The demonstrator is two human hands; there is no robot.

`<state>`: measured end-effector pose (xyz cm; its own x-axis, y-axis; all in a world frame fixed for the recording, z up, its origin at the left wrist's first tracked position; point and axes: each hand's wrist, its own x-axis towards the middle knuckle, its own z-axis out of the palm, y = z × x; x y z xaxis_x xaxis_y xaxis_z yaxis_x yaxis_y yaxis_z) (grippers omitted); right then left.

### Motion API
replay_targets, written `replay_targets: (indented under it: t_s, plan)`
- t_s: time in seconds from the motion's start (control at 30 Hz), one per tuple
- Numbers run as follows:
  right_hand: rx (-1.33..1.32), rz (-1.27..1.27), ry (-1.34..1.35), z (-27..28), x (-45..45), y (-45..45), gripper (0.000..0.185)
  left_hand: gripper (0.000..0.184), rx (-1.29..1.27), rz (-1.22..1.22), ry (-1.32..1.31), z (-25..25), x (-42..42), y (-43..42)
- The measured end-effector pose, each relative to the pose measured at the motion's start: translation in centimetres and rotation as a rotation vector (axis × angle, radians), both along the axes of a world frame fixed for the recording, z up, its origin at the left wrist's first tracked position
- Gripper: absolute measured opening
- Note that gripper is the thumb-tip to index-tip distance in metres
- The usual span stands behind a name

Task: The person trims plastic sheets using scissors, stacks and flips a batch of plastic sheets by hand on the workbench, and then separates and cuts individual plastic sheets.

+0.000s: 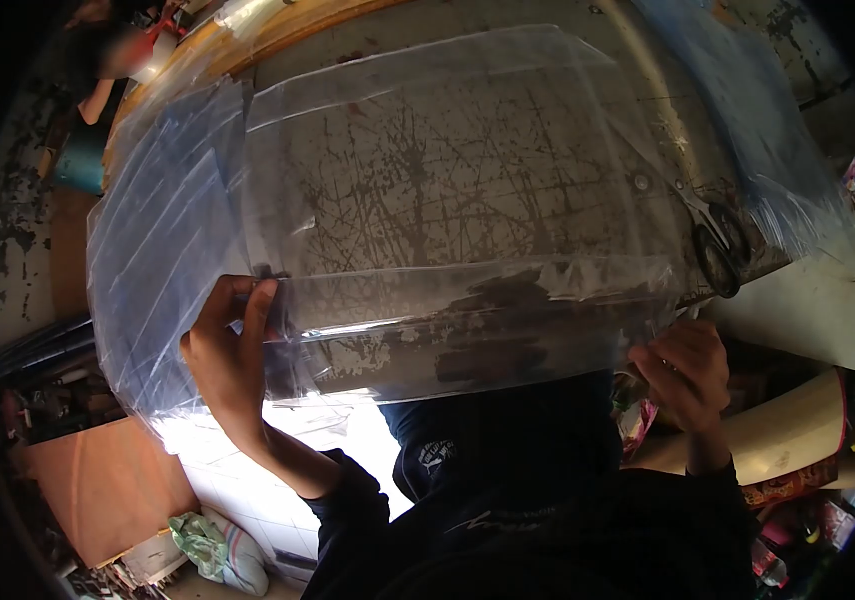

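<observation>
A clear plastic sheet point(427, 300) lies over the scratched worktable point(417, 190), its near strip shiny and apparently folded. At the sheet's left side, my left hand point(230, 350) pinches the plastic between thumb and fingers. My right hand point(685, 375) has its fingers curled at the near right corner, gripping the sheet's edge. To the left, close by my left hand, is a stack of bluish clear plastic sheets point(167, 230). Black-handled scissors point(719, 245) rest on the table beyond my right hand, partly by the sheet's right edge.
More bluish plastic point(757, 120) hangs over the far right of the table. A white sheet point(832, 310) and a rolled cream material point(787, 430) sit at the right. An orange-brown board point(107, 485) and a white sack point(237, 560) stand low at left. Another person point(112, 60) is at the far left.
</observation>
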<state>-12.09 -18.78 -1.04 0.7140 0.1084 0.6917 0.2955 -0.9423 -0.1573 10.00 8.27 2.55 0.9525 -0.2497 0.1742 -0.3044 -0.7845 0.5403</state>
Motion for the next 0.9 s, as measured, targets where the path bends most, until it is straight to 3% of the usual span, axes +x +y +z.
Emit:
replay_targets:
  t_s: [0.17,0.2,0.27,0.33,0.37,0.47,0.53,0.63,0.73,0.8,0.9]
  plan:
    - [0.108,0.133,0.142,1.1,-0.7,0.6,0.024,0.016,0.113,0.057,-0.066,0.1,-0.8,0.4]
    - [0.089,0.164,0.137,1.2,-0.4,1.6,0.023,0.025,0.208,0.155,-0.092,0.4,-1.6,0.6]
    - [0.07,0.216,0.069,0.9,0.5,4.2,0.022,0.041,0.217,0.072,-0.401,1.1,-3.1,1.0]
    - [0.127,0.258,0.007,-0.2,1.5,7.2,0.021,0.057,0.421,0.037,-0.542,2.3,-5.1,-0.1]
    - [0.19,0.281,0.009,-0.3,2.1,8.8,0.021,0.065,0.469,-0.096,-0.497,2.7,-5.6,0.0]
    - [0.321,0.47,0.081,-0.1,4.0,12.9,0.029,0.037,0.385,-0.538,-0.213,4.0,-7.3,-1.2]
    - [0.542,0.839,0.398,0.0,4.7,14.9,0.036,0.033,0.432,-0.607,-0.165,3.0,-6.7,-0.3]
    - [0.639,0.515,0.159,3.6,6.5,11.9,0.031,0.028,0.34,-0.681,-0.016,1.9,-5.5,1.7]
    - [0.404,-0.304,0.107,4.0,7.0,5.8,0.035,0.021,0.234,-0.674,-0.015,1.4,-4.9,2.7]
    - [0.233,-0.562,0.118,3.4,6.7,3.4,0.033,0.019,0.124,-0.712,0.044,1.3,-4.2,3.4]
    - [0.362,-0.638,0.213,1.8,6.1,2.8,0.028,0.02,-0.025,-0.65,-0.047,0.1,-1.6,3.2]
